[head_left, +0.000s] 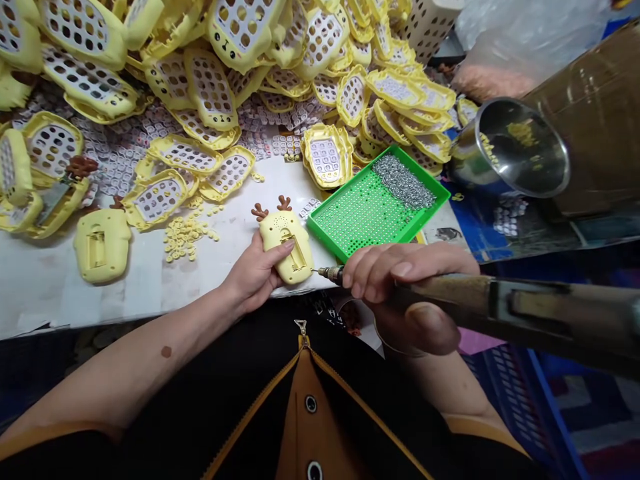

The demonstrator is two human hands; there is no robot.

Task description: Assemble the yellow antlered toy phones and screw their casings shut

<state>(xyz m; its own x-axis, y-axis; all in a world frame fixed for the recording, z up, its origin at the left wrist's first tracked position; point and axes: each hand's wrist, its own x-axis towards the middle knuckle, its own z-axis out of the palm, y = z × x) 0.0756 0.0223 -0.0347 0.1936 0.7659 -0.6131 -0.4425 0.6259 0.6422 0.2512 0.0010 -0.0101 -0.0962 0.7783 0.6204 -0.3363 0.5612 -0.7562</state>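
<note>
My left hand (260, 270) is closed around a yellow toy phone (274, 230) with brown antlers, its back and bare battery compartment facing up, the thumb lying across it. My right hand (400, 280) is wrapped round a long dark electric screwdriver (465, 293). The screwdriver's tip points left, at the lower right corner of the toy phone; whether it touches a screw hole I cannot tell. Just beyond my right hand lies a green perforated tray (360, 207) with a heap of small silver screws (405, 181) at its far end.
Another yellow toy phone (103, 245) lies back up at left. Small yellow rings (183, 235) are scattered nearby. Yellow shells (210, 87) with white keypads pile up at the back. A metal bowl (550, 160) tilts at right by a cardboard box (595, 100).
</note>
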